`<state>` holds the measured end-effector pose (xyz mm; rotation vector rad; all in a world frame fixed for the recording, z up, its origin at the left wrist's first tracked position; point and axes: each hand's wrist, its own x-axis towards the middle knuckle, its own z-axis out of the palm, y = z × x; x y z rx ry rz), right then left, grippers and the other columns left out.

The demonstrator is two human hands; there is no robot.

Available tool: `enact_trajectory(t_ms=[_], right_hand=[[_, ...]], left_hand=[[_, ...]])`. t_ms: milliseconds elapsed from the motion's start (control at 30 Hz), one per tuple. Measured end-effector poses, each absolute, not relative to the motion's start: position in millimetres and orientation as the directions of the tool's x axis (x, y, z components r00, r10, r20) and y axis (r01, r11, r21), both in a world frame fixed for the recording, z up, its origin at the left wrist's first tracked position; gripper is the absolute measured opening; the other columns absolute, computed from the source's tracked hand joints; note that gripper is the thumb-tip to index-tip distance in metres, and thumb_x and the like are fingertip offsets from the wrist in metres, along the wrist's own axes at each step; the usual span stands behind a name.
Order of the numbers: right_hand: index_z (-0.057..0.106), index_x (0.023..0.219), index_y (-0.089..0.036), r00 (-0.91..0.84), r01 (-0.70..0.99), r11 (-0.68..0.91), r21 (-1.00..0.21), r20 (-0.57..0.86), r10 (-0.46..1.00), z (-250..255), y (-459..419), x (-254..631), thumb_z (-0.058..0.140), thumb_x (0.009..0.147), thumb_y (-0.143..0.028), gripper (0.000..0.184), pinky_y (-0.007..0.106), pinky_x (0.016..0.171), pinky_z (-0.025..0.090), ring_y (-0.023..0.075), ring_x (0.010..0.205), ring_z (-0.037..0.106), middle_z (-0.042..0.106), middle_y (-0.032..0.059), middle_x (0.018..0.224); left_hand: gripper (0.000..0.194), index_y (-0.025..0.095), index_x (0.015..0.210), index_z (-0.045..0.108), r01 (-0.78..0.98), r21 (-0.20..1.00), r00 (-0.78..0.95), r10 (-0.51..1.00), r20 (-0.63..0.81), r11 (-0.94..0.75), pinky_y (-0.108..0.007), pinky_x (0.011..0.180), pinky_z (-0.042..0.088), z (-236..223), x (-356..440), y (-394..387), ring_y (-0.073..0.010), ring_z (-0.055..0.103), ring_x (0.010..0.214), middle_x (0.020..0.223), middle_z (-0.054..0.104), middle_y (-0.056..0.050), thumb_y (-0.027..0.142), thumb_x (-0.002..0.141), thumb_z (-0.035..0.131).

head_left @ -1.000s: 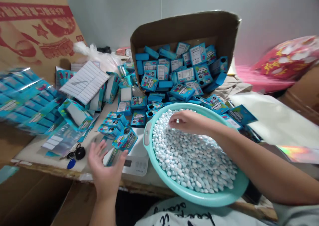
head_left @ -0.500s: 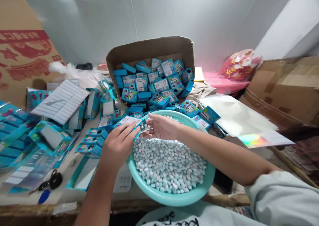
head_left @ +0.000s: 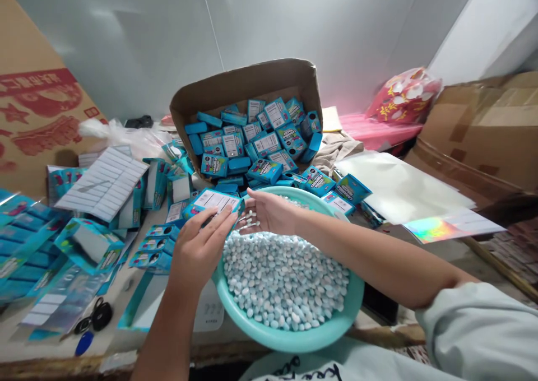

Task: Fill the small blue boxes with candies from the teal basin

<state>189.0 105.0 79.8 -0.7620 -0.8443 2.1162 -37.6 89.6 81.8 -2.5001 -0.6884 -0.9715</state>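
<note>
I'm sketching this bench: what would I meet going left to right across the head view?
Plastic-wrapped blue boxes, blue oval disc, left hand, right hand, red patterned bag.

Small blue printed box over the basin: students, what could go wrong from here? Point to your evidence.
Small white and pale-blue pieces lie loose in the cupped right hand and might spill past its fingers.
The small blue printed box is tilted in the left hand; too tight a grip could crush it.
The round turquoise plastic basin sits at the table's front edge, so a knock might tip it.
</note>
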Motion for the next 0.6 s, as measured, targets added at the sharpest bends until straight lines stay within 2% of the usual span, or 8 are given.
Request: enact_trajectory(t_ms=[67,133,233,300,333,400,467,600], right_hand=[[0.063,0.102,-0.017,-0.479,-0.165,-0.326,-0.931,-0.213,0.852,81.0,104.6,194.4,0.02,0.113,-0.051,0.056,0.039,0.087,0.06,0.0242,0.095,0.071,0.072,0.0108,0.1],[0.067,0.114,-0.019,-0.404,0.093,-0.119,-0.989,-0.147,0.903,81.6,103.2,201.1,0.034,0.111,-0.057,0.05,0.044,0.098,0.055,0.0292,0.111,0.065,0.07,0.0108,0.119],[0.069,0.125,-0.023,-0.373,0.476,0.118,-0.872,-0.079,0.924,81.8,99.3,209.8,0.056,0.104,-0.055,0.041,0.047,0.111,0.042,0.0358,0.128,0.054,0.064,0.0098,0.137],[0.068,0.131,-0.023,-0.407,0.705,0.261,-0.66,-0.075,0.91,81.0,96.9,212.3,0.055,0.105,-0.051,0.04,0.046,0.107,0.043,0.0364,0.126,0.056,0.062,0.0105,0.139],[0.069,0.131,-0.023,-0.435,0.764,0.318,-0.561,-0.083,0.897,80.2,96.2,212.5,0.054,0.106,-0.048,0.039,0.044,0.103,0.046,0.036,0.122,0.059,0.063,0.0112,0.137],[0.071,0.128,-0.022,-0.501,0.784,0.406,-0.47,-0.091,0.861,77.5,95.7,211.8,0.058,0.104,-0.044,0.034,0.04,0.096,0.049,0.0344,0.115,0.062,0.064,0.0116,0.131],[0.073,0.125,-0.023,-0.559,0.758,0.473,-0.45,-0.073,0.826,73.9,96.8,210.9,0.063,0.102,-0.04,0.031,0.038,0.092,0.049,0.0328,0.111,0.063,0.063,0.0115,0.127],[0.072,0.126,-0.023,-0.595,0.724,0.495,-0.48,-0.072,0.801,68.0,101.0,211.1,0.073,0.095,-0.036,0.034,0.036,0.089,0.048,0.0308,0.107,0.063,0.059,0.0117,0.126]], left_hand=[[0.057,0.026,0.146,0.058,0.616,-0.084,0.566,0.365,0.739,-0.783,-0.041,0.109,0.051,76.6,-44.8,81.3,-0.0253,0.066,0.119,0.133,0.071,-0.006,0.011,0.092,0.064],[0.06,0.026,0.147,0.057,0.708,0.016,0.432,0.45,0.782,-0.706,-0.041,0.107,0.052,69.5,-56.0,72.1,-0.0263,0.068,0.117,0.131,0.072,-0.008,0.017,0.09,0.071],[0.063,0.025,0.142,0.063,0.844,0.221,0.119,0.572,0.811,-0.489,-0.045,0.103,0.055,57.0,-76.1,59.3,-0.0294,0.071,0.111,0.126,0.074,-0.009,0.028,0.082,0.082],[0.066,0.022,0.138,0.066,0.86,0.389,-0.119,0.612,0.782,-0.33,-0.048,0.099,0.057,48.2,-89.0,52.6,-0.0319,0.073,0.107,0.122,0.076,-0.012,0.035,0.076,0.087],[0.068,0.02,0.137,0.067,0.837,0.472,-0.219,0.621,0.753,-0.277,-0.049,0.098,0.058,43.8,-94.7,50.1,-0.0325,0.073,0.106,0.122,0.075,-0.013,0.039,0.075,0.087],[0.07,0.017,0.136,0.066,0.75,0.617,-0.353,0.645,0.678,-0.239,-0.048,0.095,0.059,34.8,-104.7,46.8,-0.0311,0.074,0.103,0.122,0.075,-0.015,0.044,0.074,0.086],[0.064,0.016,0.13,0.068,0.668,0.71,-0.409,0.689,0.599,-0.221,-0.044,0.089,0.061,25.6,-112.7,45.9,-0.0274,0.075,0.096,0.115,0.076,-0.013,0.047,0.076,0.083],[0.04,0.018,0.093,0.069,0.654,0.746,-0.385,0.796,0.467,-0.122,-0.04,0.083,0.061,9.4,-122.8,47.3,-0.0253,0.073,0.09,0.1,0.075,-0.01,0.05,0.074,0.082]])
